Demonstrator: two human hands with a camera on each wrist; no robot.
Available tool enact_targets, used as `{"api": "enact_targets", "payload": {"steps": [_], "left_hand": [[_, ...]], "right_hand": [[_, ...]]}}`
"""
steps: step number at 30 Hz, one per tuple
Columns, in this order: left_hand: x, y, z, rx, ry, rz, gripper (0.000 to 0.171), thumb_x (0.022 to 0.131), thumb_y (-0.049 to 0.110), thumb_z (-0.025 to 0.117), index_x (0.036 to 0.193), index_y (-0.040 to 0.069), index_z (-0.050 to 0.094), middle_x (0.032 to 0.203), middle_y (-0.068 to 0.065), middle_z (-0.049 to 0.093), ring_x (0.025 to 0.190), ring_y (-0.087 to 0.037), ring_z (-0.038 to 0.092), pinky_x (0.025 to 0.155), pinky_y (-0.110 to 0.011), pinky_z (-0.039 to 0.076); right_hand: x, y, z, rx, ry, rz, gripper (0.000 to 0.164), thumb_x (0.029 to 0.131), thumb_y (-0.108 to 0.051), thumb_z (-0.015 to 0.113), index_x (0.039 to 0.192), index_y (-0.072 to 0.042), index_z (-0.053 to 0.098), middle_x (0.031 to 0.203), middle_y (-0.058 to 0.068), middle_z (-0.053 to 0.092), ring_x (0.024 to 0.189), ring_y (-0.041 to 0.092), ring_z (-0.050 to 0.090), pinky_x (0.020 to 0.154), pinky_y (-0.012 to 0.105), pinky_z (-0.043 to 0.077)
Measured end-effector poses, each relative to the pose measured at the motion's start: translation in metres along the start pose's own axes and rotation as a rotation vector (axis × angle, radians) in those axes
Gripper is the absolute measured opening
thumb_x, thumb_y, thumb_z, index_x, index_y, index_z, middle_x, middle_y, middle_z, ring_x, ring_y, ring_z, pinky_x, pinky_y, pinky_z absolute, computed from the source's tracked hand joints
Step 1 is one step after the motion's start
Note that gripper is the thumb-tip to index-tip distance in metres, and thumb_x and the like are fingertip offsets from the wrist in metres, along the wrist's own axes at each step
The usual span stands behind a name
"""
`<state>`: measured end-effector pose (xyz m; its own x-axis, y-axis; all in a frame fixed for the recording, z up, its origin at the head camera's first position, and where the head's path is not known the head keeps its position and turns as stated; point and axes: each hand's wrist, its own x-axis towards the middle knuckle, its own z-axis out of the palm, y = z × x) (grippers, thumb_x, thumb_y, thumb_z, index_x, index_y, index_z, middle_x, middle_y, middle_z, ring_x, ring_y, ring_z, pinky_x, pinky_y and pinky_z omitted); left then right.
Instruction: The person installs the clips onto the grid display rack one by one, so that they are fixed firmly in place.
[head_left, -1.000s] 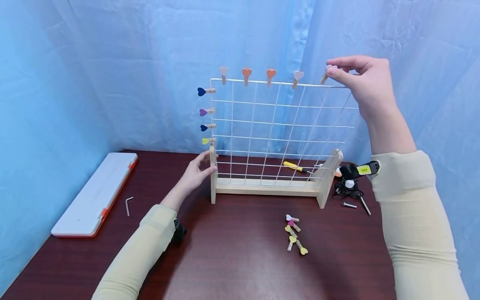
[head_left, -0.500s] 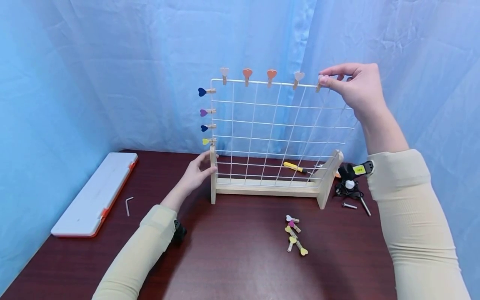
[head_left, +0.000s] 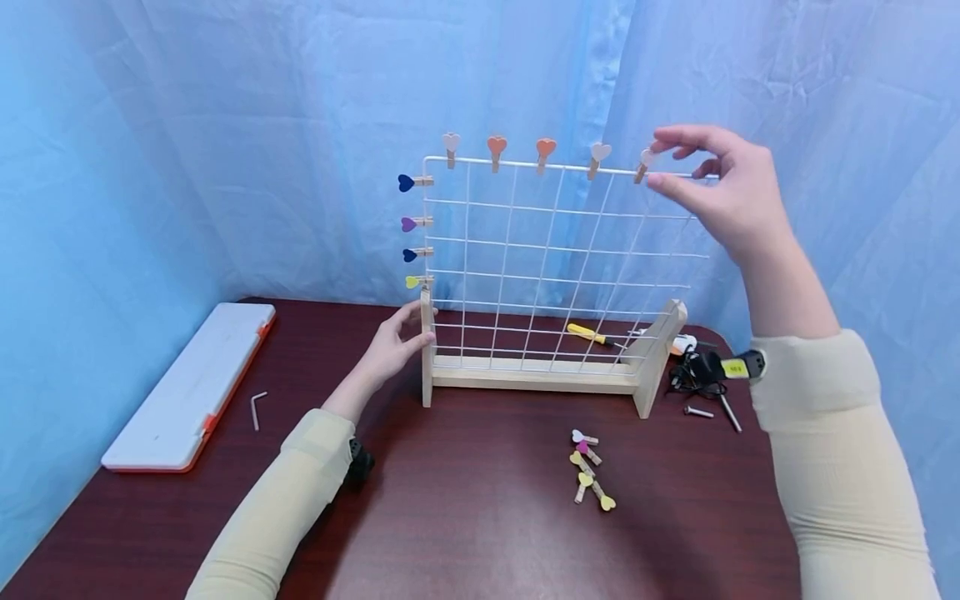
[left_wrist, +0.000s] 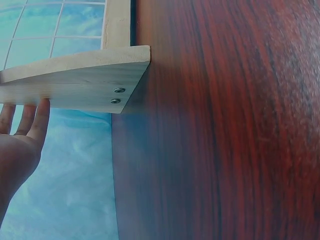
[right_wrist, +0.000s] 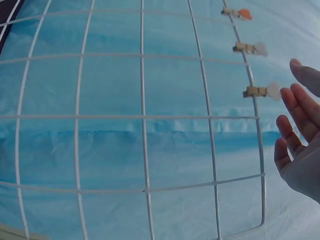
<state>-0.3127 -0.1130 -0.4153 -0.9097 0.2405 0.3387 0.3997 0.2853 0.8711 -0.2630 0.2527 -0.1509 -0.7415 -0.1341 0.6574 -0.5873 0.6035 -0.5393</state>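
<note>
My right hand point(head_left: 738, 187) is just right of a white-heart clothespin point(head_left: 642, 165) clipped on the top wire of a white grid panel point(head_left: 525, 248). Thumb and fingers are spread apart around its heart; in the right wrist view a gap shows between the thumb and the clothespin point(right_wrist: 257, 91). Along the top wire stand two orange-heart clothespins point(head_left: 497, 152) and more white ones. Blue, purple and yellow-heart clothespins point(head_left: 408, 223) line the left wire. My left hand point(head_left: 390, 343) holds the left wooden upright point(head_left: 427, 367), thumb in front, fingertips behind.
Several loose heart clothespins point(head_left: 585, 479) lie on the dark table in front of the rack. A white case point(head_left: 191, 387) and a hex key point(head_left: 256, 410) lie at left. Behind the rack is a yellow-handled screwdriver point(head_left: 588, 333); a bolt point(head_left: 699, 412) and black cable point(head_left: 693, 379) lie right.
My right hand has brought the white-heart clothespin left onto the top wire, let go of it and drawn back a little to the right. My left hand has stayed on the upright.
</note>
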Motion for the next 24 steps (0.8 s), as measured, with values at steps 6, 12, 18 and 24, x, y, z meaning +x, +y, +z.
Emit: {"api": "enact_targets", "payload": {"steps": [6, 12, 18, 24], "left_hand": [[0.000, 0.003, -0.001, -0.003, 0.001, -0.006, 0.055, 0.081, 0.032, 0.063, 0.130, 0.018, 0.043, 0.119, -0.007, 0.055, 0.107, -0.021, 0.050, 0.088, -0.045, 0.041], [-0.008, 0.026, -0.001, -0.031, -0.012, -0.023, 0.055, 0.083, 0.021, 0.062, 0.132, 0.009, 0.040, 0.118, -0.016, 0.053, 0.107, -0.031, 0.049, 0.088, -0.049, 0.040], [-0.004, 0.010, 0.001, -0.006, -0.002, -0.026, 0.057, 0.082, 0.031, 0.063, 0.133, 0.017, 0.040, 0.118, -0.010, 0.054, 0.107, -0.025, 0.050, 0.087, -0.044, 0.042], [0.000, 0.000, 0.000, -0.002, 0.008, -0.017, 0.056, 0.081, 0.032, 0.063, 0.131, 0.021, 0.041, 0.118, -0.007, 0.054, 0.107, -0.023, 0.051, 0.087, -0.044, 0.042]], "right_hand": [[-0.043, 0.014, 0.020, -0.043, -0.135, -0.137, 0.038, 0.074, -0.009, 0.071, 0.111, -0.014, 0.063, 0.104, -0.003, 0.064, 0.090, 0.005, 0.049, 0.072, 0.020, 0.036], [-0.095, 0.061, 0.049, 0.000, -0.378, -0.165, 0.043, 0.076, -0.012, 0.070, 0.117, -0.020, 0.058, 0.109, -0.004, 0.060, 0.092, 0.003, 0.051, 0.072, 0.019, 0.041], [-0.142, 0.119, 0.075, 0.046, -0.630, -0.090, 0.044, 0.079, -0.022, 0.067, 0.121, -0.025, 0.053, 0.115, -0.008, 0.055, 0.092, 0.005, 0.049, 0.069, 0.024, 0.043], [-0.170, 0.163, 0.100, 0.103, -0.764, -0.076, 0.046, 0.078, -0.015, 0.068, 0.121, -0.020, 0.054, 0.112, -0.001, 0.058, 0.085, 0.016, 0.052, 0.066, 0.027, 0.045]]}}
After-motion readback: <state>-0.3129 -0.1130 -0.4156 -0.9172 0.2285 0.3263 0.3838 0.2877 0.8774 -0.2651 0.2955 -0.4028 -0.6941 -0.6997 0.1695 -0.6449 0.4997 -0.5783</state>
